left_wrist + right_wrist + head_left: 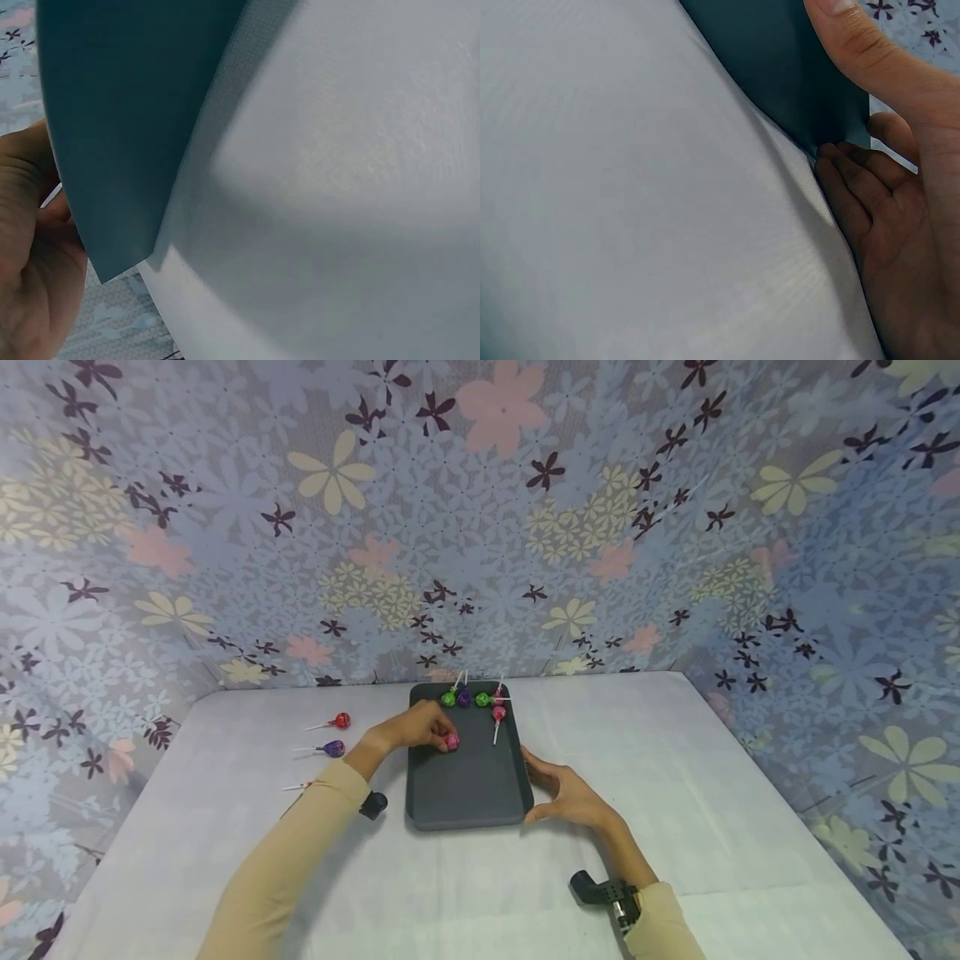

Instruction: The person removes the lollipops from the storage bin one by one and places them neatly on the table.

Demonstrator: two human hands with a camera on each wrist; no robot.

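Lollipop (451, 741), round, pink-wrapped, long axis hidden, pinched by the left hand (422, 726) at its fingers' right side, left of centre over a rectangular dark-grey tray (468, 789); right hand (573, 797), fingers wide, touches its right wall.

Head view evenly bright; wrist views dimmer, softer; blurred shadows beside tray (124, 142) across white tabletop (367, 172).

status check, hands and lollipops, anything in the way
Left hand pinching pink lollipop over tray. Right hand at tray's right edge. Five lollipops at far end. Nothing visibly blocking.
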